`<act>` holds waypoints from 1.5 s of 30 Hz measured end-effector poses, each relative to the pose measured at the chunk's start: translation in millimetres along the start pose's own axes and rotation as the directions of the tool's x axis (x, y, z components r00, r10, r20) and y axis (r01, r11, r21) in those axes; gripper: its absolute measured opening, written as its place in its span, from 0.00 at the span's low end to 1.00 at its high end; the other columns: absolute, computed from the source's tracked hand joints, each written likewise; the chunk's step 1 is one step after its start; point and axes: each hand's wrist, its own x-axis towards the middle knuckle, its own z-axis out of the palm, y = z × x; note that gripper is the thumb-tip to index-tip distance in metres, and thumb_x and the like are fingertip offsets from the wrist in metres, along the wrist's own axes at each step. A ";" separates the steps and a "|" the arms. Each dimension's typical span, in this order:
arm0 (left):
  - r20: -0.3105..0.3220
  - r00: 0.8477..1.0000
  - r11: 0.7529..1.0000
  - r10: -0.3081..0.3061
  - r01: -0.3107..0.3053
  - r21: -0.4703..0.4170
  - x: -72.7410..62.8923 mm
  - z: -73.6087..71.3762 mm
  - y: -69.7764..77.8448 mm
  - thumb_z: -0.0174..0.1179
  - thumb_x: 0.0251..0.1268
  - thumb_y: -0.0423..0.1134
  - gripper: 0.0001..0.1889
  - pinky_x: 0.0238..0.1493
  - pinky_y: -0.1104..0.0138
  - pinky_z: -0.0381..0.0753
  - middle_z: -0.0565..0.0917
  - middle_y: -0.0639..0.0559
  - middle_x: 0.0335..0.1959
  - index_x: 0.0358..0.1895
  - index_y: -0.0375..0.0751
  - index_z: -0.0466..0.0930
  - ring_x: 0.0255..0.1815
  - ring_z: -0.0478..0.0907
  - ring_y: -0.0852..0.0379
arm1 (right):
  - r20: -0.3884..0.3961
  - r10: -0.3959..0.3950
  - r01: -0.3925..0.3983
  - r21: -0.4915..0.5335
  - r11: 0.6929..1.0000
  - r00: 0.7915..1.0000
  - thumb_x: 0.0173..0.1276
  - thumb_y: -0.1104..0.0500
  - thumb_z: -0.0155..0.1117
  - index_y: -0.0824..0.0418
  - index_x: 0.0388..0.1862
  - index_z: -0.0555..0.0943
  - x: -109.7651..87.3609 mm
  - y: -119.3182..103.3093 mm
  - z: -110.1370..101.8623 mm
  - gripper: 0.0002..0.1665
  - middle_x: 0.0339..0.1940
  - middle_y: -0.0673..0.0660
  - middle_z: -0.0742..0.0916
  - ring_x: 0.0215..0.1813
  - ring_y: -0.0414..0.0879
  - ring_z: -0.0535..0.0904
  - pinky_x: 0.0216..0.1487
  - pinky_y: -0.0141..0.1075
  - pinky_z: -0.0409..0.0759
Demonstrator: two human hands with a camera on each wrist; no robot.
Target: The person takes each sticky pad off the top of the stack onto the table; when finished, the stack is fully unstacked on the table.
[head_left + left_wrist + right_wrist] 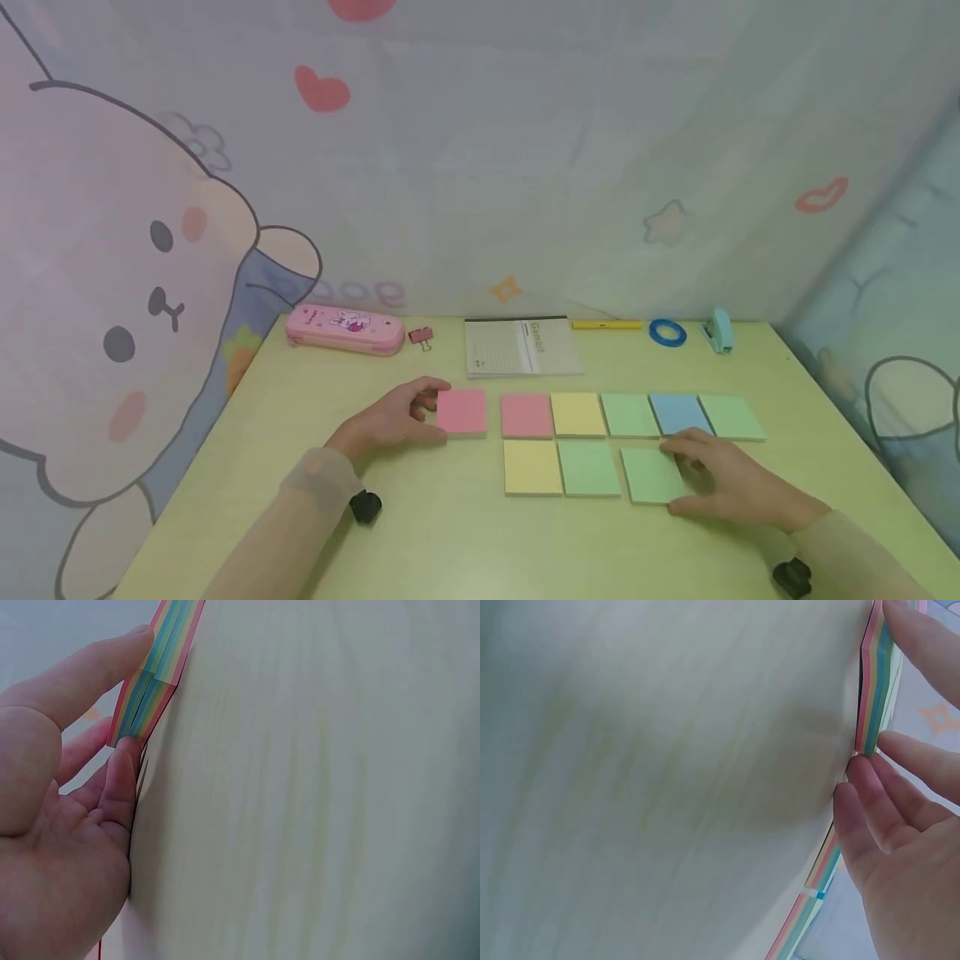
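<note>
My left hand (393, 418) pinches the bright pink pad (462, 412), thumb on the near edge and fingertips at the far one, just left of the darker pink pad (526, 416). My right hand (727, 477) pinches the green pad (649, 476) by its right part, thumb near, fingers far, on the near side of the blue pad (678, 414). I expect both to be light and firm as blocks, though single sheets would bend or crease. Opposite edges, held low with a gentle squeeze, seem the best grip. A seam divides the bright pink pad's striped edge, so its layers might slide if I pinch unevenly.
</note>
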 end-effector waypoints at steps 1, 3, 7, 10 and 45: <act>-0.002 1.000 1.000 -0.002 0.002 0.006 0.6 -0.8 0.2 0.80 0.59 0.42 0.42 0.60 0.56 0.74 0.77 0.45 0.61 0.76 0.50 0.70 0.55 0.73 0.47 | -0.003 -0.001 0.001 0.000 1.000 1.000 0.60 0.29 0.76 0.62 0.68 0.80 1.2 -0.2 -0.3 0.49 0.60 0.51 0.82 0.53 0.39 0.80 0.53 0.41 0.83; -0.004 1.000 1.000 0.003 -0.002 0.017 1.6 -2.4 0.4 0.80 0.58 0.42 0.42 0.61 0.55 0.74 0.78 0.45 0.61 0.76 0.50 0.70 0.55 0.74 0.47 | -0.008 0.001 -0.001 0.001 1.000 1.000 0.60 0.30 0.76 0.62 0.68 0.80 3.5 -0.5 -0.5 0.49 0.60 0.51 0.82 0.54 0.39 0.80 0.53 0.41 0.83; -0.008 1.000 1.000 0.007 -0.006 0.025 3.0 -4.5 1.4 0.80 0.58 0.43 0.42 0.62 0.54 0.74 0.78 0.45 0.62 0.76 0.51 0.70 0.56 0.74 0.47 | -0.016 0.003 -0.002 0.013 1.000 1.000 0.61 0.31 0.76 0.62 0.69 0.80 7.2 -0.4 -1.1 0.49 0.58 0.50 0.82 0.52 0.37 0.78 0.52 0.39 0.82; -0.007 1.000 1.000 0.011 -0.011 0.022 3.8 -5.2 2.1 0.80 0.58 0.44 0.42 0.61 0.54 0.73 0.78 0.45 0.61 0.76 0.51 0.70 0.55 0.74 0.47 | -0.019 0.002 -0.002 0.017 1.000 1.000 0.61 0.31 0.76 0.62 0.69 0.80 8.9 -0.7 -1.9 0.48 0.57 0.49 0.81 0.51 0.36 0.77 0.50 0.38 0.81; 0.014 1.000 1.000 0.012 -0.012 -0.002 -0.8 -1.7 2.8 0.79 0.60 0.40 0.40 0.61 0.54 0.73 0.77 0.43 0.62 0.76 0.47 0.70 0.55 0.73 0.46 | 0.037 0.049 -0.052 0.071 0.996 0.998 0.63 0.34 0.77 0.61 0.71 0.79 8.9 -4.4 -3.1 0.47 0.56 0.51 0.81 0.45 0.37 0.72 0.42 0.34 0.75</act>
